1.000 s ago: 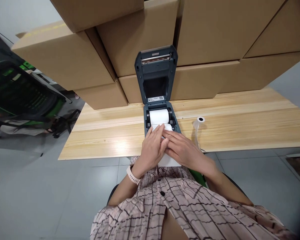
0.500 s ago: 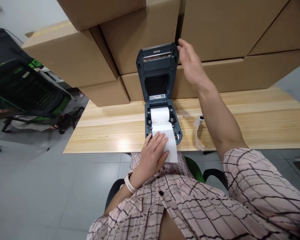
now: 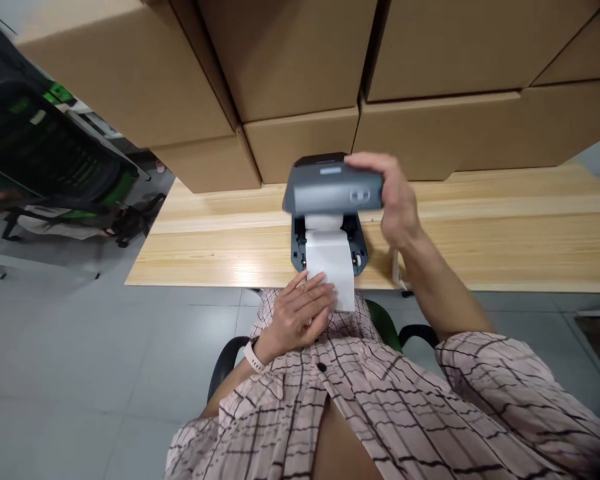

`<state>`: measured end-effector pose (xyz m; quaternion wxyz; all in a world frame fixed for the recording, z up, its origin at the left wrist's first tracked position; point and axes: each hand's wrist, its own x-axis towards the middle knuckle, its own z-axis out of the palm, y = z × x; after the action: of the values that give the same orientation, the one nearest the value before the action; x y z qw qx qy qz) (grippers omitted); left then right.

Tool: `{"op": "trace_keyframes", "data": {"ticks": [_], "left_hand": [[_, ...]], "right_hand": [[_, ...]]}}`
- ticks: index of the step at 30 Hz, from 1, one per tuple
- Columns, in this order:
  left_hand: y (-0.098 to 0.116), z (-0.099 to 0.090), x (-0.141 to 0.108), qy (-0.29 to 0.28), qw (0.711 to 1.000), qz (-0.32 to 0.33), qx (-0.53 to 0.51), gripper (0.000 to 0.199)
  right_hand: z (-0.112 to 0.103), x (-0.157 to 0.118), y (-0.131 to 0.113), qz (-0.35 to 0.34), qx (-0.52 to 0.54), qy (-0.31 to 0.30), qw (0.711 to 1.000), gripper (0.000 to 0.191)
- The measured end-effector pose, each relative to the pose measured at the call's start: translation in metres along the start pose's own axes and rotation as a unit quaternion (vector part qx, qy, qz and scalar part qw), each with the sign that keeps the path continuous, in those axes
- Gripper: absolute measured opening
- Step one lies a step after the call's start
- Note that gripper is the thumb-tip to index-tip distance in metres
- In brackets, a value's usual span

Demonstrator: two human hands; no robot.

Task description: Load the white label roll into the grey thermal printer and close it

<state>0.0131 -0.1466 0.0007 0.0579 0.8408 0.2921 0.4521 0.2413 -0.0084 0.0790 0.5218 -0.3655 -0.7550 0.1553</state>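
Note:
A dark grey label printer [image 3: 363, 259] sits at the table's front edge with its lid [image 3: 330, 190] partly lowered, blurred by motion. My right hand [image 3: 399, 203] grips the right side of this lid, fingers over its top. A white paper strip [image 3: 330, 250] runs out of the printer's front and hangs past the table edge. Flat across the strip's lower left part lies my left hand [image 3: 303, 310], its fingers stretched out. Under the lid, only part of the white paper roll [image 3: 324, 221] shows.
Cardboard boxes [image 3: 300, 60] are stacked behind the printer on the wooden table [image 3: 220, 233]. A curled white paper piece [image 3: 397, 270] lies right of the printer, partly behind my right forearm. An office chair [image 3: 55, 153] and part of another person are at the left.
My right hand has taken hold of the printer lid, which has swung from upright down toward the base. My left hand stays on the paper strip. The view has tilted slightly downward.

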Motion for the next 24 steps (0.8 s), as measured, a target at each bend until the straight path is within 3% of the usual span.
{"op": "trace_keyframes", "data": {"ticks": [3,6,7,9,12,15,18,21,24], "left_hand": [[0.003,-0.006,-0.008,0.037,0.999,0.008,-0.023,0.045],[-0.002,-0.01,-0.005,0.16,0.987,-0.015,-0.001,0.048],[-0.005,-0.01,0.0,0.208,0.977,-0.041,0.013,0.049],[-0.014,-0.009,0.016,0.255,0.954,-0.158,-0.006,0.045],[-0.03,-0.002,0.04,0.182,0.9,-0.366,-0.153,0.072],[-0.042,0.005,0.05,0.108,0.814,-0.486,-0.298,0.095],[-0.044,0.008,0.049,0.081,0.777,-0.497,-0.379,0.09],[-0.042,0.007,0.047,0.066,0.789,-0.465,-0.397,0.077],[-0.04,0.006,0.047,0.069,0.808,-0.442,-0.384,0.072]], "right_hand": [[0.007,-0.049,-0.013,0.018,-0.062,-0.064,0.996,0.048],[0.016,-0.074,-0.016,0.042,-0.076,-0.066,0.994,0.049],[0.019,-0.078,-0.017,0.044,-0.073,-0.059,0.995,0.049],[0.024,-0.084,-0.017,0.048,-0.06,-0.047,0.996,0.051],[0.034,-0.094,-0.013,0.115,0.005,-0.015,0.993,0.055],[0.041,-0.105,-0.005,0.24,0.133,0.035,0.961,0.086],[0.042,-0.112,0.002,0.331,0.242,0.001,0.912,0.106],[0.04,-0.114,0.003,0.356,0.289,-0.019,0.888,0.108],[0.041,-0.114,0.002,0.357,0.288,0.015,0.888,0.113]]}}
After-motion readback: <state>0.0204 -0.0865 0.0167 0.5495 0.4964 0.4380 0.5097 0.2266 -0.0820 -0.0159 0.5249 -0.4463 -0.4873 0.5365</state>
